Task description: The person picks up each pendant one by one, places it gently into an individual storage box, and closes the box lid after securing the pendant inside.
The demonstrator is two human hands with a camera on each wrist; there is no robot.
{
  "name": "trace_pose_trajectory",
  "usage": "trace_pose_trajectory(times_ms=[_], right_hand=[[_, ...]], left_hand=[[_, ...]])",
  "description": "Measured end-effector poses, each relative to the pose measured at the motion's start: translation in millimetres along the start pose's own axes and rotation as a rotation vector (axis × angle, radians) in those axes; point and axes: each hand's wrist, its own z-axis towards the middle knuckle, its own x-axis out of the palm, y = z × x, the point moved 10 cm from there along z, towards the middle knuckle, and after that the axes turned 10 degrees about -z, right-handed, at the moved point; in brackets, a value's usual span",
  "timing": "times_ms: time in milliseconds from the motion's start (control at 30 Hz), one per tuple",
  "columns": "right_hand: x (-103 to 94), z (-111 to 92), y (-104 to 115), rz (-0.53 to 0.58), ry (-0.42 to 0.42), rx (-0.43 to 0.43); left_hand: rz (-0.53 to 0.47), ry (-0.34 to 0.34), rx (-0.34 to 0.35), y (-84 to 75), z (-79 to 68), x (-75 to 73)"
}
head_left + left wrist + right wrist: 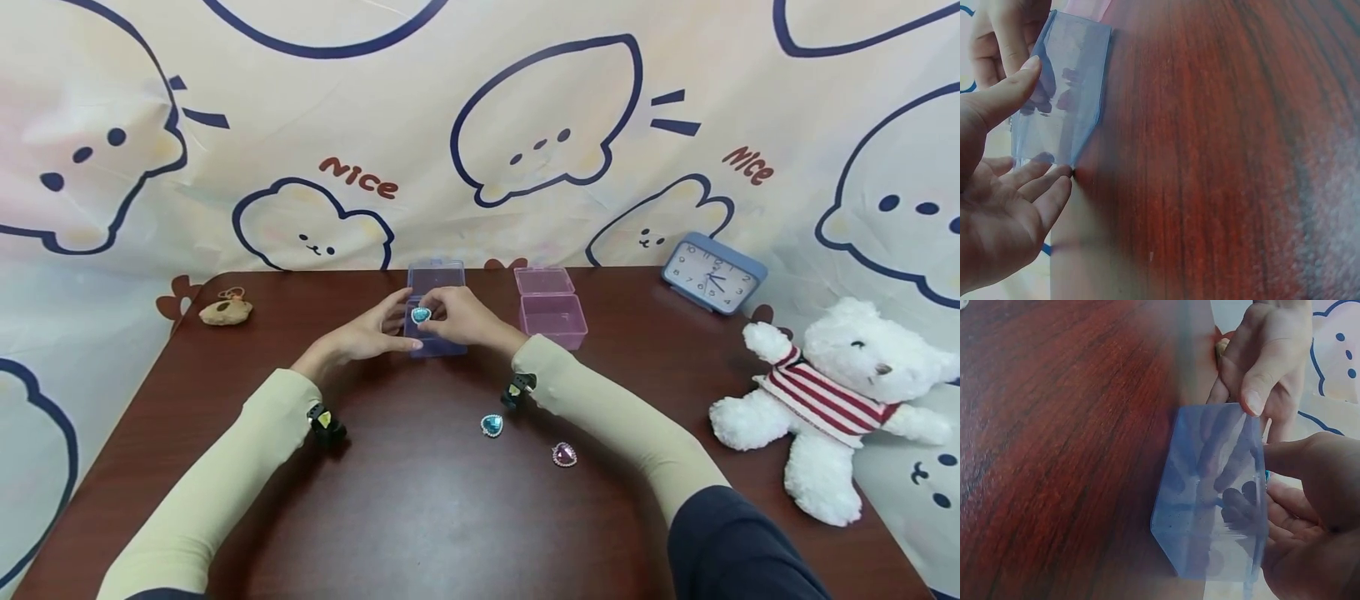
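Observation:
My right hand (467, 317) pinches a heart-shaped blue gem (421, 315) with a pale beaded rim, over the open blue clear plastic box (442, 346). At the box's left end is my left hand (367, 329), its fingers extended and its thumb at the front rim. In the left wrist view, the left fingertips lie at the lower corner of the box (1079, 94). The right wrist view shows the left thumb on the rim of the box (1210, 487), and the gem is mostly hidden there. Another blue heart gem (491, 426) lies on the table near the right wrist.
A purple-pink heart gem (564, 454) lies under the right forearm's left side. Right of the blue box stands an open pink box (553, 321). A blue clock (712, 273) and white teddy bear (832, 400) are at the right, a small tan object (227, 312) at far left.

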Motion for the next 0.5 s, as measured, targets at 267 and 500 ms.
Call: trace_pose_trajectory(times_ms=[267,500], right_hand=[[2.4,1.5,3.8,-0.063,-0.005,-0.010],[7.0,4.2,2.7,-0.106,0.004,-0.021]], left_hand=[[-0.009,-0.001,-0.001,0.7,2.1,0.2],[-0.003,0.000,-0.010,1.0,2.3,-0.6]])
